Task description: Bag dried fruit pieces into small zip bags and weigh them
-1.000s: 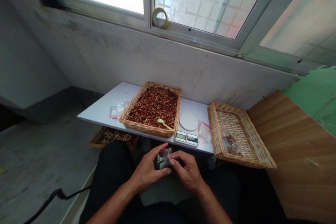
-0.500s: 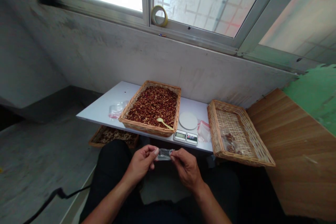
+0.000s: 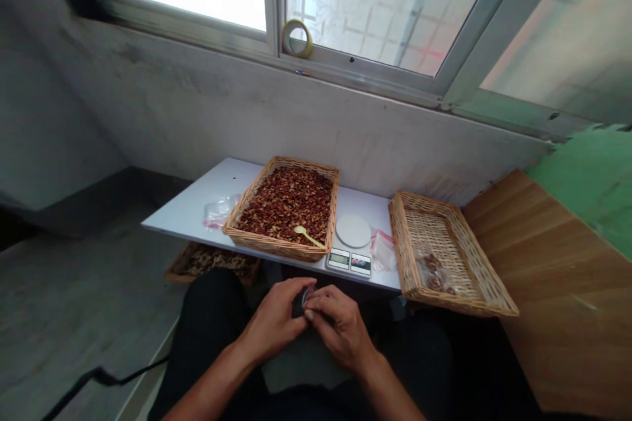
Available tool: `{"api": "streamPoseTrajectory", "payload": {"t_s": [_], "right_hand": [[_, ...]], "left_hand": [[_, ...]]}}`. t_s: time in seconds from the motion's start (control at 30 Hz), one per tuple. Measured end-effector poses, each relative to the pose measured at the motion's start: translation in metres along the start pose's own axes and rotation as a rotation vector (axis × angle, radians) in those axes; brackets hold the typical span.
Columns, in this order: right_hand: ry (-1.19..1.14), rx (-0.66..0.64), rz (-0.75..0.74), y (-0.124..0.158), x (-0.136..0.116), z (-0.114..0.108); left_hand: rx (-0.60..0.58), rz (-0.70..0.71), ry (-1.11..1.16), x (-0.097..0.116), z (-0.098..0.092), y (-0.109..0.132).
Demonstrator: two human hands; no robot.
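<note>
Over my lap, my left hand (image 3: 275, 322) and my right hand (image 3: 338, 327) meet, fingers pinched together on a small clear plastic bag (image 3: 306, 296), most of it hidden between them. Just beyond them, on the white table (image 3: 187, 210), stands a wicker basket (image 3: 286, 207) full of dried red-brown pieces with a yellow spoon (image 3: 309, 235) lying in it. A small digital scale (image 3: 352, 243) with a round white pan sits to its right.
A second wicker basket (image 3: 444, 253) at the right holds a few filled bags. Empty bags lie at the table's left (image 3: 217, 210) and beside the scale (image 3: 384, 250). A third basket (image 3: 212, 262) sits under the table. A tape roll (image 3: 296, 37) rests on the window sill; a wooden cabinet (image 3: 553, 289) is at right.
The hands held the bag stretched out between them half a second ago. Now they have come together and lowered slightly, pinching the bag at one spot.
</note>
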State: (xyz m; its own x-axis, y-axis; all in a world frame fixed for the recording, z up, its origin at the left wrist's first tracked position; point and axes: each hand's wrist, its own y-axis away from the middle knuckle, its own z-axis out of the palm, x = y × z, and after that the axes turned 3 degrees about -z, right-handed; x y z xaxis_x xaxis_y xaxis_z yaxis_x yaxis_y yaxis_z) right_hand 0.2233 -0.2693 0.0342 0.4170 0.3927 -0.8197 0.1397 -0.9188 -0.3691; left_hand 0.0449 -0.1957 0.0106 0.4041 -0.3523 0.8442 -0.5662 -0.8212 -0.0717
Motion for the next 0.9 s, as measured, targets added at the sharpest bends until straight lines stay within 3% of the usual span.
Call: {"api": "streamPoseTrajectory", "payload": {"t_s": [0.2,0.5,0.63,0.8,0.9], "right_hand": [[-0.036,-0.003,-0.011,-0.005,0.004,0.001],[-0.022,-0.008,-0.085,-0.023,-0.002,0.002],[0.032,0.06,-0.108,-0.029,0.001,0.003],[0.349,0.194,-0.053,-0.063,0.022,-0.011],[0.675,0.05,0.045,-0.095,0.034,-0.022]], "left_hand": [[0.035,-0.03,0.101,0.012,-0.01,-0.002],[0.124,-0.009,0.092,-0.003,-0.025,-0.009],[0.165,-0.067,0.121,-0.007,-0.036,-0.012],[0.263,-0.122,0.144,-0.017,-0.052,-0.018],[0.371,-0.117,0.128,-0.023,-0.069,-0.028]]}}
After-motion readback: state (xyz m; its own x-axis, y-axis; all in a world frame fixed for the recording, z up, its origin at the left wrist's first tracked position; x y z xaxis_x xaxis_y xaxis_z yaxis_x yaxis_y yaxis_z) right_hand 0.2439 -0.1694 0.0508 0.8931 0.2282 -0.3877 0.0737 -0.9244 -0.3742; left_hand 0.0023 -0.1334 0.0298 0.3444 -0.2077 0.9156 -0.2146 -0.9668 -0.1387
